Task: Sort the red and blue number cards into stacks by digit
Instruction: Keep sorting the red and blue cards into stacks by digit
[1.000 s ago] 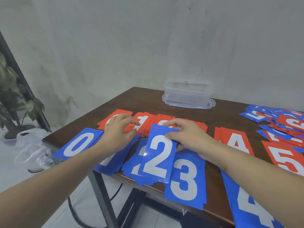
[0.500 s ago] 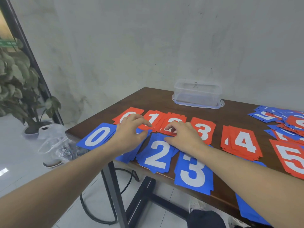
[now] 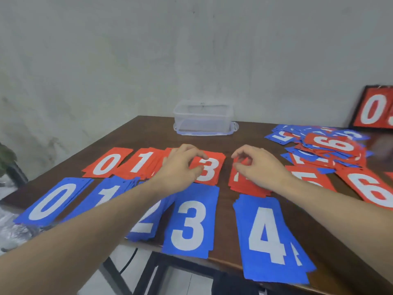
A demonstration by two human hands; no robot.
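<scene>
1. Left hand (image 3: 180, 165), fingers loosely curled and holding nothing, hovers over red 3s (image 3: 209, 168); it could scatter them.
2. Right hand (image 3: 258, 165), equally empty, is just right of them.
3. Unsorted pile (image 3: 323, 145), far right of them, may slide.

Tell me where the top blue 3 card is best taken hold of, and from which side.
Probably by its near short edge. The blue 3 card lies flat, lengthwise toward the person, and its near end juts past the table edge, so fingers could likely slip under it from below while the thumb presses on top. Come from the person's side; the blue 2 stack crowds its left edge.
</scene>
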